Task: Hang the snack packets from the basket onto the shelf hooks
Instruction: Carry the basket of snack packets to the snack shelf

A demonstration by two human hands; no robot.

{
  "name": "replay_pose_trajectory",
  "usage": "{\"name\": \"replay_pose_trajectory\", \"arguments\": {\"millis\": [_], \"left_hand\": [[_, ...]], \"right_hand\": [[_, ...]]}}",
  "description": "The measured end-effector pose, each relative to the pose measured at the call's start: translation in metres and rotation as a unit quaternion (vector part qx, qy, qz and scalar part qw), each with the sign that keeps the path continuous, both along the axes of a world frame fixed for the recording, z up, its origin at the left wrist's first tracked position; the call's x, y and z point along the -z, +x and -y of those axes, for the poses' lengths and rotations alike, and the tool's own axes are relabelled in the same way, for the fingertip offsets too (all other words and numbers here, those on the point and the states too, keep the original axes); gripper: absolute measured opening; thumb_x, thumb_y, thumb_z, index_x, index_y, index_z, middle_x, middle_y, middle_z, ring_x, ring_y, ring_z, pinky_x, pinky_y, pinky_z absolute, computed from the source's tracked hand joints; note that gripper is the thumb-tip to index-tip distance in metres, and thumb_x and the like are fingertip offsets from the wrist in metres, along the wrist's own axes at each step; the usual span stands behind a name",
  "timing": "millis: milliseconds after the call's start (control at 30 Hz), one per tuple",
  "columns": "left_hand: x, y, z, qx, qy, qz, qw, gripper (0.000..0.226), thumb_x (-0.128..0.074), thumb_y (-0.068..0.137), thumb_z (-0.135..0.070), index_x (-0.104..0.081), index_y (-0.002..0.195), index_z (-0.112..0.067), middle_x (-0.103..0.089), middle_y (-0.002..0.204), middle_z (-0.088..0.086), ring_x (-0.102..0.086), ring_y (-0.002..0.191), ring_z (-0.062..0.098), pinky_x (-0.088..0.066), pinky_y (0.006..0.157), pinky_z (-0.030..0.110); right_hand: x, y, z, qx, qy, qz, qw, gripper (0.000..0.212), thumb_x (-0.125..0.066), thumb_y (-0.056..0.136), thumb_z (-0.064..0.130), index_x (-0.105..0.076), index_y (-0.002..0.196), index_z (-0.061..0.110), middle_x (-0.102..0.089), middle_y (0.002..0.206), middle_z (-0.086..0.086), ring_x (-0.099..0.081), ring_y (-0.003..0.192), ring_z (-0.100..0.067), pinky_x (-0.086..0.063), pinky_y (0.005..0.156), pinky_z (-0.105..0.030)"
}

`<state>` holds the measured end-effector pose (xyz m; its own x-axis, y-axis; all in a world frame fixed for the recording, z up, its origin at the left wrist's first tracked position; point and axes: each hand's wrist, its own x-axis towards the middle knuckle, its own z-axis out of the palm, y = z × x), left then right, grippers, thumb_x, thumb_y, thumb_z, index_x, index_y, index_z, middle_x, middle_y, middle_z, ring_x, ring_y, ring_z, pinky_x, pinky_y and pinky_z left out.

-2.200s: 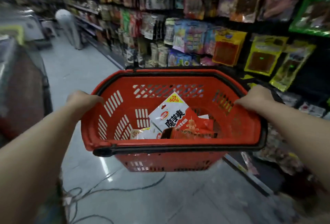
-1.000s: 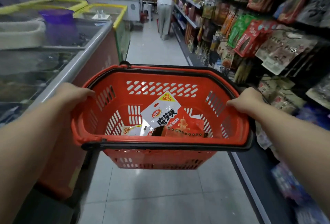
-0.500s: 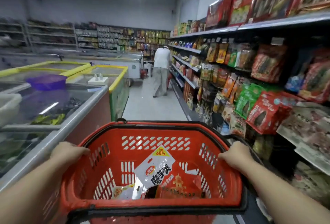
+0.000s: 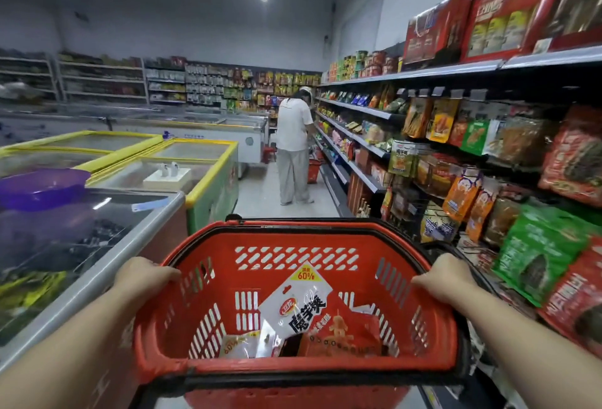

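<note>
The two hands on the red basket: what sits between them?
In the head view, snack packets lie inside the basket, between the left hand and right hand gripping its side rims.

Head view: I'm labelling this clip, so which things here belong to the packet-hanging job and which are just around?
Job:
red basket
snack packets inside it
left hand and right hand gripping its rims
shelf hooks on the right

Just around:
chest freezers
purple tub
person down the aisle
</note>
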<state>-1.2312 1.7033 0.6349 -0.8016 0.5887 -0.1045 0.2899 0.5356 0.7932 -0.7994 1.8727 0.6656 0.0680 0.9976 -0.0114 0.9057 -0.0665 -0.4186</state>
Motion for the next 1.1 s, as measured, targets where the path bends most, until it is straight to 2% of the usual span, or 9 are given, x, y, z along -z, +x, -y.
{"name": "replay_pose_trajectory", "arguments": {"millis": [67, 200, 300, 367, 467, 567, 733, 867, 1100], "left_hand": [[0.001, -0.027, -0.052, 0.007, 0.016, 0.019, 1.0, 0.021, -0.083, 0.064, -0.02, -0.074, 0.063, -0.001, -0.071, 0.061, 0.016, -0.069, 0.062, 0.031, -0.059, 0.065, 0.04], [-0.001, -0.083, -0.157, 0.033, 0.052, 0.048, 0.997, 0.021, -0.082, 0.064, -0.012, -0.068, 0.072, 0.002, -0.069, 0.065, 0.018, -0.066, 0.06, 0.031, -0.054, 0.057, 0.033], [-0.002, -0.134, -0.234, 0.064, 0.077, 0.041, 0.994, 0.044, -0.08, 0.058, -0.018, -0.062, 0.098, -0.012, -0.069, 0.071, 0.021, -0.069, 0.064, 0.036, -0.059, 0.064, 0.045], [-0.011, -0.159, -0.281, 0.085, 0.06, 0.024, 0.994, 0.044, -0.081, 0.056, -0.023, -0.06, 0.091, -0.005, -0.068, 0.068, 0.019, -0.067, 0.061, 0.034, -0.059, 0.06, 0.045], [-0.024, -0.185, -0.348, 0.089, 0.041, 0.014, 0.995, 0.029, -0.081, 0.068, -0.019, -0.068, 0.08, 0.003, -0.064, 0.062, 0.015, -0.06, 0.054, 0.027, -0.045, 0.049, 0.03], [-0.026, -0.215, -0.416, 0.089, 0.016, 0.002, 0.996, 0.033, -0.084, 0.063, -0.025, -0.07, 0.074, 0.002, -0.07, 0.072, 0.018, -0.065, 0.061, 0.029, -0.051, 0.056, 0.031], [-0.017, -0.26, -0.525, 0.08, -0.002, 0.006, 0.997, 0.041, -0.085, 0.058, -0.023, -0.069, 0.086, 0.002, -0.072, 0.074, 0.017, -0.07, 0.064, 0.03, -0.06, 0.066, 0.041], [-0.027, -0.282, -0.612, 0.065, 0.007, 0.001, 0.998, 0.045, -0.083, 0.064, -0.022, -0.066, 0.097, 0.005, -0.068, 0.067, 0.013, -0.064, 0.049, 0.022, -0.044, 0.038, 0.024], [-0.039, -0.321, -0.756, 0.059, 0.01, -0.02, 0.998, 0.037, -0.078, 0.074, -0.025, -0.065, 0.093, 0.004, -0.063, 0.064, 0.009, -0.058, 0.05, 0.017, -0.036, 0.037, 0.024]], "right_hand": [[0.003, -0.025, -0.044, 0.012, 0.002, 0.006, 1.0, 0.042, -0.081, 0.069, 0.04, -0.053, 0.063, 0.009, -0.056, 0.065, -0.005, -0.053, 0.058, -0.02, -0.032, 0.041, -0.026], [0.004, -0.077, -0.124, 0.053, 0.007, 0.003, 0.999, 0.042, -0.081, 0.068, 0.038, -0.053, 0.061, 0.009, -0.056, 0.062, -0.005, -0.054, 0.056, -0.02, -0.032, 0.04, -0.025], [0.0, -0.116, -0.178, 0.076, 0.002, -0.021, 0.997, 0.042, -0.081, 0.07, 0.036, -0.051, 0.06, 0.008, -0.054, 0.059, -0.006, -0.051, 0.051, -0.019, -0.03, 0.039, -0.025], [-0.005, -0.138, -0.213, 0.089, 0.007, -0.025, 0.996, 0.043, -0.081, 0.07, 0.036, -0.05, 0.059, 0.008, -0.053, 0.059, -0.006, -0.049, 0.051, -0.018, -0.029, 0.039, -0.026], [-0.005, -0.164, -0.267, 0.097, 0.003, -0.021, 0.995, 0.044, -0.08, 0.071, 0.037, -0.049, 0.061, 0.009, -0.052, 0.061, -0.006, -0.048, 0.052, -0.018, -0.03, 0.04, -0.026], [-0.004, -0.191, -0.328, 0.096, 0.0, -0.003, 0.995, 0.045, -0.08, 0.07, 0.04, -0.048, 0.062, 0.009, -0.058, 0.07, -0.009, -0.053, 0.063, -0.024, -0.038, 0.052, -0.027], [-0.003, -0.241, -0.448, 0.084, 0.003, 0.013, 0.996, 0.042, -0.082, 0.069, 0.037, -0.053, 0.067, 0.006, -0.057, 0.076, -0.01, -0.058, 0.077, -0.029, -0.039, 0.061, -0.026], [0.003, -0.275, -0.549, 0.066, -0.008, 0.006, 0.998, 0.045, -0.081, 0.07, 0.038, -0.048, 0.061, 0.008, -0.06, 0.073, -0.009, -0.056, 0.075, -0.028, -0.039, 0.061, -0.026], [0.002, -0.318, -0.699, 0.067, 0.002, 0.003, 0.998, 0.052, -0.082, 0.065, 0.042, -0.065, 0.091, 0.0, -0.069, 0.102, -0.022, -0.065, 0.095, -0.035, -0.044, 0.068, -0.029]]}}
